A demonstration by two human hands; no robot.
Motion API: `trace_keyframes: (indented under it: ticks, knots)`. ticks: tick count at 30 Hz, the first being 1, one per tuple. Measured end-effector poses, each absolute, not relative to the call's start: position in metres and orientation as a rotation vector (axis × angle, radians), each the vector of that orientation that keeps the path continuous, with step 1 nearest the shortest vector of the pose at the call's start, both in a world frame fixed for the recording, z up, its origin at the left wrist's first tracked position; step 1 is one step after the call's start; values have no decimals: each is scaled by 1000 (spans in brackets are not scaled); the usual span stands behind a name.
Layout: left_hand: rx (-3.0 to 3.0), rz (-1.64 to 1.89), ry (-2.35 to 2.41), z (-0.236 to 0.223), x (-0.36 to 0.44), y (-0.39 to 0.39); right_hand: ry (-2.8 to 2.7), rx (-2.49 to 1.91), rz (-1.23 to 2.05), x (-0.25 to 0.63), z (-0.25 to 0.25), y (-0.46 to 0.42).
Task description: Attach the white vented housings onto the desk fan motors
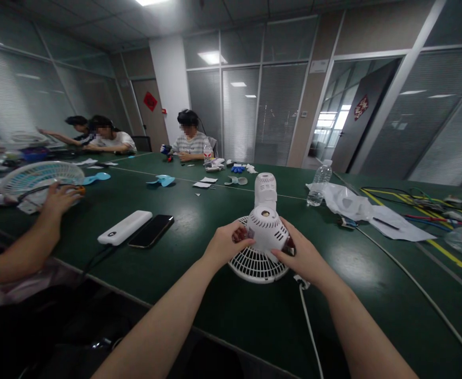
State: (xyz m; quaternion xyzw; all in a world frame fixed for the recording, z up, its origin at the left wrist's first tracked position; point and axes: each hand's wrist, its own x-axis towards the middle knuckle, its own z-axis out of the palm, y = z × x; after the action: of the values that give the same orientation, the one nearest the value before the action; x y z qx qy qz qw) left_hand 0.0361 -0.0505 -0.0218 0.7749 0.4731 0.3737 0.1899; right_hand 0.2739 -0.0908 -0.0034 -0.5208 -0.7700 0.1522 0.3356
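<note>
The white fan (268, 231) sits grille-down at the table (195, 223), its long axis pointing away from the person; the left hand (227, 243) and right hand (304, 255) grip its rear housing from opposite sides, about equally near.

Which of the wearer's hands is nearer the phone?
Left. The left hand, holding the fan, is right of the phone; the right hand, on the fan's opposite side, is farther right.
</note>
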Motion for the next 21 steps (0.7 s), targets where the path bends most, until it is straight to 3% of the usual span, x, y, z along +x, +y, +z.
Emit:
trace_keyframes:
  ticks: [5,10,21]
  knots:
    - [2154,1146,1276,-20,36,-50,-1911,-1355,604,279,-7,-87]
    - [2186,974,1136,-16,32,-52,-1987,-1256,591,281,-7,-85]
    - [2342,925,1385,-14,34,-49,-1911,-1278,717,275,-18,-84]
